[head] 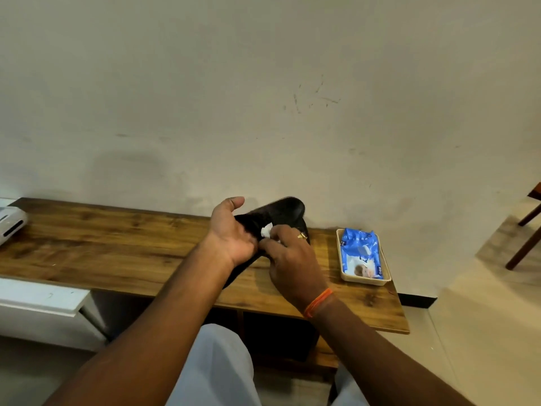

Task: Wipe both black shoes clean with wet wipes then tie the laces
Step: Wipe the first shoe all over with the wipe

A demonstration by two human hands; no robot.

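Note:
A black shoe (281, 210) is held up over the wooden table (117, 250), its toe pointing toward the wall. My left hand (234, 232) grips the shoe from the left side. A crumpled white wet wipe (266, 230) is pressed against the shoe by the fingers of my right hand (291, 259). The rest of the shoe is hidden behind both hands. A second shoe is not visible.
A blue pack of wet wipes (361, 252) lies in a cream tray (339, 253) at the table's right end. A white device (10, 222) sits at the far left. A white drawer unit (44, 306) stands lower left, chair legs (524, 241) at the right.

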